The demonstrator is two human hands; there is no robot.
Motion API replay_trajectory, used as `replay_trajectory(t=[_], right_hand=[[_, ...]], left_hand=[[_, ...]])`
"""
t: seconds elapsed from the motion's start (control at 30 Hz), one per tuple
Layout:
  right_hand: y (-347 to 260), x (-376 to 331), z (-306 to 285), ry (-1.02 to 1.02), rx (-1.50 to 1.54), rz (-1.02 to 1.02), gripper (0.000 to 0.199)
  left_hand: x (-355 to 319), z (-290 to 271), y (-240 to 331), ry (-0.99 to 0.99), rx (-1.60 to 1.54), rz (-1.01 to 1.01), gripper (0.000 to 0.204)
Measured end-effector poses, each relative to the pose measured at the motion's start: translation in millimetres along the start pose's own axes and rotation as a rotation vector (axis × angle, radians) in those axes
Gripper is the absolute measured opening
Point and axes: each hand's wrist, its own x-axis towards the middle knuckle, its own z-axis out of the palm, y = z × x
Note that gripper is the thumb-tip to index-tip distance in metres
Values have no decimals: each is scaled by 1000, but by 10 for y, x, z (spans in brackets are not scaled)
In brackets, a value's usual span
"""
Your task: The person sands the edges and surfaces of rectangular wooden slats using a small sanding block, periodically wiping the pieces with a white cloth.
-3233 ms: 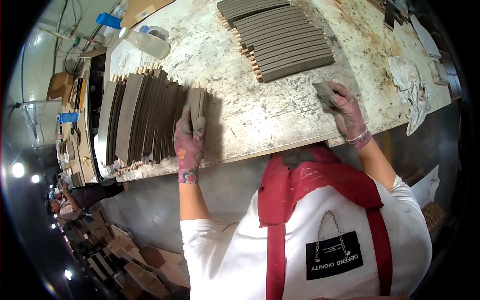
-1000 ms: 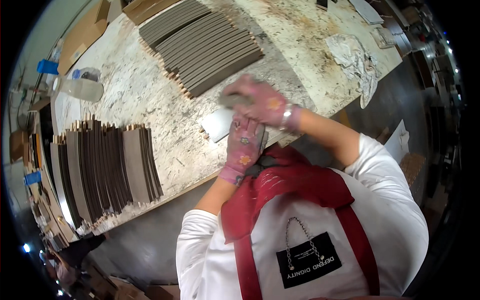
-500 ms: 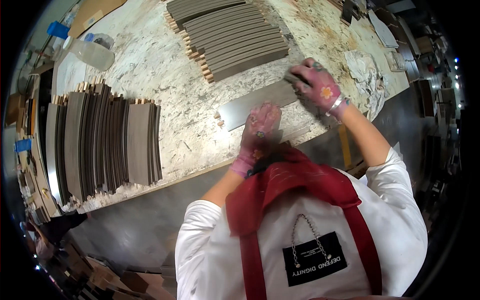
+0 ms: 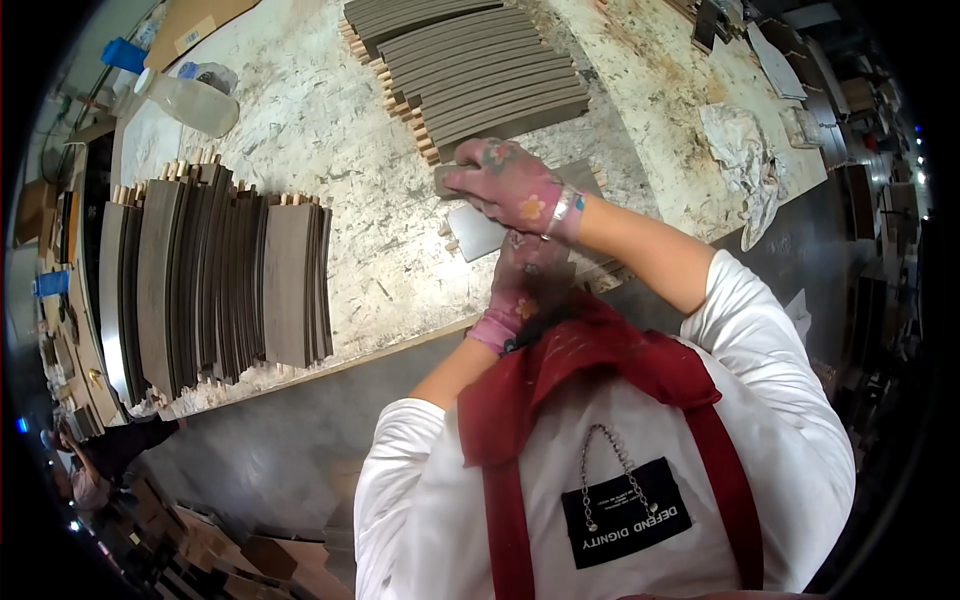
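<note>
A grey-brown wooden board (image 4: 474, 232) with wooden dowels at its end lies flat near the front edge of the worktable. My left hand (image 4: 528, 272), in a pink flowered glove, rests flat on the board; its fingertips are partly covered by my other hand. Over the board's left part, my right hand (image 4: 515, 190), gloved alike, is closed round a small dark grey pad (image 4: 447, 182), most of which the fingers hide. Just beyond this hand lies a stack of grey boards (image 4: 490, 80) with dowelled ends.
Several dowelled boards (image 4: 205, 285) stand in a row at the table's left. A translucent bottle (image 4: 195, 105) lies behind them, near cardboard (image 4: 190, 30). On the right are a crumpled white cloth (image 4: 742, 160) and the worktable's (image 4: 665, 150) stained surface. A person (image 4: 95, 465) is at the far lower left.
My right hand has swept left with the grey pad, from the board's right end to its left part, crossing over my left hand. The left hand stays on the board.
</note>
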Motion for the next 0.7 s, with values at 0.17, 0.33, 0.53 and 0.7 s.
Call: replay_trajectory(t=[0.17, 0.33, 0.53, 0.7], right_hand=[[39, -496, -540, 40, 236, 300, 34], [318, -1121, -919, 388, 679, 684, 39], [240, -1498, -1070, 437, 943, 836, 44], [248, -1425, -778, 382, 995, 956, 57]], left_hand=[[284, -618, -53, -133, 30, -55, 46], [306, -1027, -415, -238, 96, -190, 72], [616, -1459, -865, -808, -129, -462, 38], [421, -1079, -763, -346, 122, -217, 51]])
